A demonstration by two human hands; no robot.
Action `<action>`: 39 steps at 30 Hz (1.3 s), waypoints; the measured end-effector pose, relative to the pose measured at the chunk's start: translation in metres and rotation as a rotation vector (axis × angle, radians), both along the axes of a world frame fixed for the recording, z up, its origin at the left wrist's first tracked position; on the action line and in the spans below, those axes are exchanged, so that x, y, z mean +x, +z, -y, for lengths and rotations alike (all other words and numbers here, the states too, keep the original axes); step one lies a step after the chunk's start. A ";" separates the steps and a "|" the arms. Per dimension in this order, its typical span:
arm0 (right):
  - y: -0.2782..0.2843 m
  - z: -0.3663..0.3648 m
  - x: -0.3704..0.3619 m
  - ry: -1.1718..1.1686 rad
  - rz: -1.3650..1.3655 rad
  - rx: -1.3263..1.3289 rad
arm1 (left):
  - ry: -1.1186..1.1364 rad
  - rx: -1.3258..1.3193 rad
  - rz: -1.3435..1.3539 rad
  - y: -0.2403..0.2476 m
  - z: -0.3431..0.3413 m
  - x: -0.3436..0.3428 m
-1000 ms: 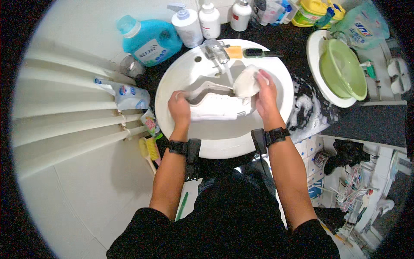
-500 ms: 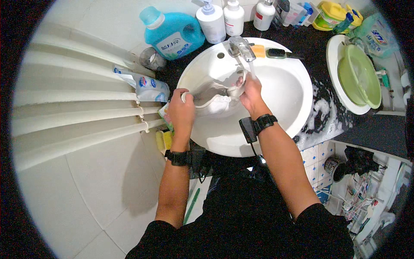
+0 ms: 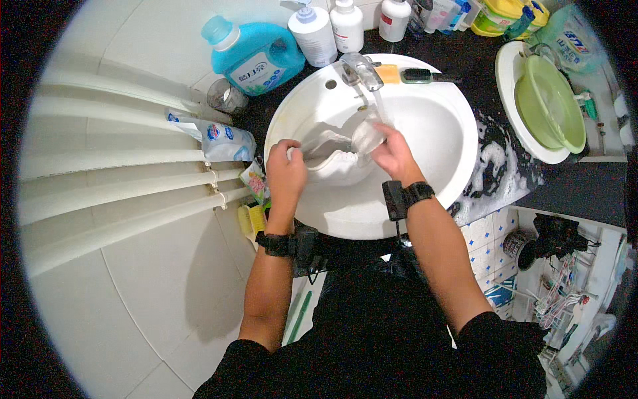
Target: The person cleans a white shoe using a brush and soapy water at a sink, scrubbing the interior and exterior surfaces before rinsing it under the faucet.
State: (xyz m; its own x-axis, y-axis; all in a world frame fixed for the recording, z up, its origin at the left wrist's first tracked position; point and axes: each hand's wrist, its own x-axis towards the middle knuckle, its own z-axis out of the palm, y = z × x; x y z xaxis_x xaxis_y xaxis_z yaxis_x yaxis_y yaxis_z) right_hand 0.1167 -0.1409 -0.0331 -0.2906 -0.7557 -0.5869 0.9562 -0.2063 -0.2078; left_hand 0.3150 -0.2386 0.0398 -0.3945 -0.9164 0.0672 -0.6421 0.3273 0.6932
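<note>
A wet white shoe [image 3: 335, 161] is held low over the basin of the white sink [image 3: 465, 156], its opening turned up. My left hand [image 3: 286, 171] is closed round the end at the left. With thumb and fingers, my right hand [image 3: 397, 156] pinches a pale flap, which looks like the tongue, at the other end. Water runs from the chrome faucet [image 3: 362, 72] just above that flap. The lower part of the shoe is hard to make out against the white basin.
A yellow soap bar [image 3: 387, 73] and a dark brush [image 3: 417, 76] lie on the sink's back ledge. Behind stand a blue detergent jug [image 3: 259, 60] and several white bottles. Right are foam [image 3: 495, 166] and a green basin [image 3: 531, 106]. A pale curtain [image 3: 119, 159] hangs left.
My right hand has moved slightly right and toward me, drawing the pale flap up and open. My left hand keeps its hold. The whole view has shifted a little.
</note>
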 end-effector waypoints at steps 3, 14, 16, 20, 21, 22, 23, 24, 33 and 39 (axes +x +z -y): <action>-0.003 -0.003 0.008 0.096 -0.250 0.011 | -0.035 0.041 -0.018 0.003 -0.005 -0.006; 0.008 0.013 0.006 -0.038 -0.475 0.180 | -0.173 0.065 -0.008 0.003 -0.016 -0.005; 0.006 0.014 0.002 0.029 -0.616 0.314 | -0.175 0.066 -0.003 0.006 -0.015 -0.009; -0.001 0.015 -0.003 0.050 -0.643 0.440 | -0.188 0.102 -0.019 0.004 -0.016 -0.014; -0.003 0.016 -0.004 0.070 -0.643 0.467 | -0.192 0.102 -0.019 0.003 -0.016 -0.015; 0.000 0.017 -0.002 0.094 -0.641 0.494 | -0.184 0.110 0.004 0.001 -0.016 -0.013; 0.003 0.017 -0.001 0.092 -0.639 0.495 | -0.175 0.117 0.027 0.000 -0.016 -0.012; 0.007 0.015 0.000 0.098 -0.583 0.419 | -0.177 0.117 0.029 -0.002 -0.016 -0.011; 0.008 0.011 -0.008 0.224 -0.715 0.295 | -0.177 0.076 0.010 -0.001 -0.017 -0.007; 0.010 0.021 -0.016 0.156 -0.487 0.405 | -0.207 0.041 -0.073 0.001 -0.017 -0.007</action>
